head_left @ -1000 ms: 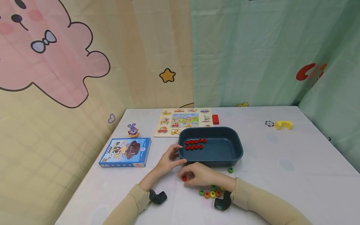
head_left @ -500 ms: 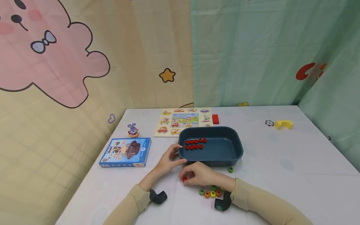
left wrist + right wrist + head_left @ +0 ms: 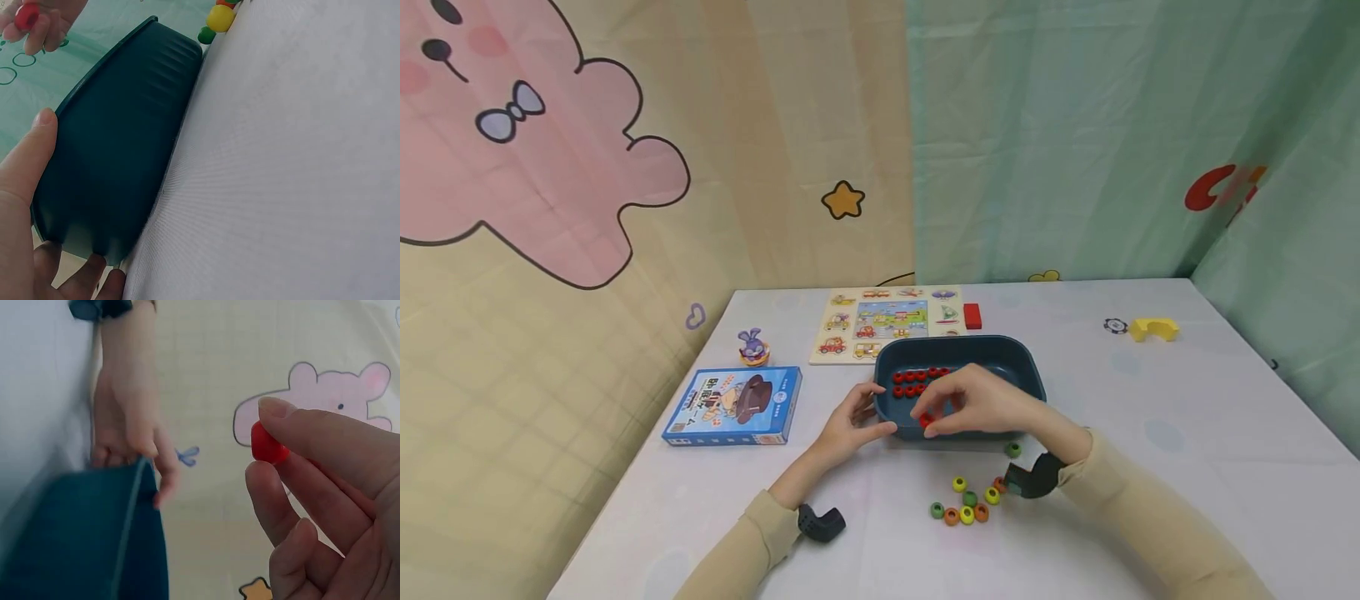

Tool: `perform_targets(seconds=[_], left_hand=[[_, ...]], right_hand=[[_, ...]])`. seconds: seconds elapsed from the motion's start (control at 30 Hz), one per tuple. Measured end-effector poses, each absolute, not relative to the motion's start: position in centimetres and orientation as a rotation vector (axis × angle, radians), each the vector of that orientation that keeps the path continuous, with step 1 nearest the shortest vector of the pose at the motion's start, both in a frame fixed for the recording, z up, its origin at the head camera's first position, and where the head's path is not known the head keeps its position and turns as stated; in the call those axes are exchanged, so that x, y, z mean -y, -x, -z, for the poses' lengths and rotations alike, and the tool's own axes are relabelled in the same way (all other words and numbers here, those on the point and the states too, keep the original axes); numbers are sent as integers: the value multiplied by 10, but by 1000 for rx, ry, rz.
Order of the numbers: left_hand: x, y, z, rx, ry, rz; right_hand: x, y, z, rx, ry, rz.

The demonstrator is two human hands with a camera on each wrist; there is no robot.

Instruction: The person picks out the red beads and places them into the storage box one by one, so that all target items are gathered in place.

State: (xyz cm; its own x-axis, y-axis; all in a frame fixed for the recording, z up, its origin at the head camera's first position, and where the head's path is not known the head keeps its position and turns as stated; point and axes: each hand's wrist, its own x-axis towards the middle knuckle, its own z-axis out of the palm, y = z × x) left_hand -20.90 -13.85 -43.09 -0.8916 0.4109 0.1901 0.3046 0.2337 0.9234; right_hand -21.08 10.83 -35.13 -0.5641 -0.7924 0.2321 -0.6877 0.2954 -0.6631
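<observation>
A dark blue-green plastic tub stands on the table, with several red beads lined up in two rows on its floor. My left hand holds the tub's near left corner. In the left wrist view its thumb lies at the rim while the fingers bend against the end wall. Over the front part of the tub, my right hand pinches one red bead between thumb and fingers. Several green, orange and yellow beads lie on the table before the tub.
One green bead sits close to the tub's front. Left of it are a blue box and a purple rabbit figure. Behind lie a picture puzzle board and red block; a yellow block and chip lie right.
My right hand has lifted the red bead from the table in front of the tub and carried it up and rightward over the tub. The left hand stays at the corner.
</observation>
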Motion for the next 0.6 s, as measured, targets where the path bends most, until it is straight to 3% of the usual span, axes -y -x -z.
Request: perform_targets(seconds=[0.23,0.6], left_hand=[[139,210,431,-2396,-661,-1763],[139,211,434,-2395,-662,-1761]], right_hand=[[-134,263,331,-2480,1258,1103],[-130,325,373,-2329,967,1087]])
